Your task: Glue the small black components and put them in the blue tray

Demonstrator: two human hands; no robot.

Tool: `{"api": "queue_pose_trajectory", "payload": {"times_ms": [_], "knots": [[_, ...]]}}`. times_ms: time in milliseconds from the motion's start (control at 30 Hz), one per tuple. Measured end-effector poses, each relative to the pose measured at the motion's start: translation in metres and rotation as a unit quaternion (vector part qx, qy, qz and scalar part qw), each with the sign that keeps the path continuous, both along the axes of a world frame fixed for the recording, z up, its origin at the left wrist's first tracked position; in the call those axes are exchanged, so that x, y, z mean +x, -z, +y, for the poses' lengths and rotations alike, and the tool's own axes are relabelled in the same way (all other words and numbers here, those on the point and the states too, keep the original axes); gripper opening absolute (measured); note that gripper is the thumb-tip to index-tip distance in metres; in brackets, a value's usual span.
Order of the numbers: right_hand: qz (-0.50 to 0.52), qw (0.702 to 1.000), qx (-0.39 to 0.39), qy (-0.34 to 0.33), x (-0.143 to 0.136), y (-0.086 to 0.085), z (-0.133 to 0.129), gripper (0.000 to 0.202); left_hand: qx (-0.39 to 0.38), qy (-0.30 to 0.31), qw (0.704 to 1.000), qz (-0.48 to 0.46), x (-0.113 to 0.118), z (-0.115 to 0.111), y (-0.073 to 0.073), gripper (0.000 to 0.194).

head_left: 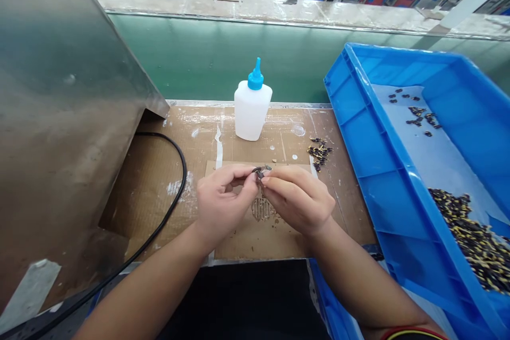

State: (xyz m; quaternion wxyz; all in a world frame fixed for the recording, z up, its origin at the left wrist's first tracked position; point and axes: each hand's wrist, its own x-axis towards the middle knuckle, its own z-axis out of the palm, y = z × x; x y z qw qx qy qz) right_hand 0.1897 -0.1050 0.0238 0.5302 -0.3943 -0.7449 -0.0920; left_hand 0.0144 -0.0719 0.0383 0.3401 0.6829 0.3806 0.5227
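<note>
Over the middle of the cardboard, both hands meet fingertip to fingertip at a small dark part (260, 173). My left hand (225, 194) pinches it between thumb and forefinger. From the other side, the closed fingertips of my right hand (300, 196) press on the same part; its exact kind is too small to tell. Just below the fingers, a brownish slotted pattern (262, 209) shows on the cardboard sheet (245, 241). A loose pile of small black and yellow parts (320, 152) lies beyond my right hand. Behind my hands stands a white squeeze bottle (252, 114) with a blue nozzle cap.
On the right, a large blue bin (360, 133) holds many black and yellow parts (474, 239). A sheet-metal housing (64, 90) fills the left side, with a black cable (184, 170) curving past it. Beyond the table runs a green belt (191, 58).
</note>
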Motion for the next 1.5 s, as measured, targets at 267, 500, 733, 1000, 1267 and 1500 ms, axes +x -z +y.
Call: {"api": "queue_pose_trajectory", "payload": {"times_ms": [267,500,733,1000,1267,1500], "knots": [[0.034,0.999,-0.020,-0.012,-0.001,-0.007,0.003,0.026,-0.095,0.030,0.992,-0.081,0.003,0.000,-0.004,0.011],[0.118,0.984,-0.134,0.005,0.000,-0.018,0.005,0.009,-0.220,0.113,0.963,-0.104,0.003,0.006,-0.006,0.018],[0.146,0.963,-0.227,0.004,0.002,-0.021,0.003,0.017,-0.261,0.141,0.949,-0.104,0.001,0.008,-0.006,0.026],[0.161,0.956,-0.245,-0.001,0.003,-0.021,0.004,0.019,-0.278,0.159,0.941,-0.109,0.001,0.008,-0.005,0.029],[0.176,0.950,-0.243,-0.084,0.008,-0.011,0.006,0.016,-0.258,0.171,0.948,-0.080,-0.001,0.010,-0.005,0.033],[0.328,0.887,-0.284,-0.158,0.019,-0.018,-0.014,0.018,-0.173,0.138,0.973,-0.068,-0.007,0.018,0.000,0.035]]}}
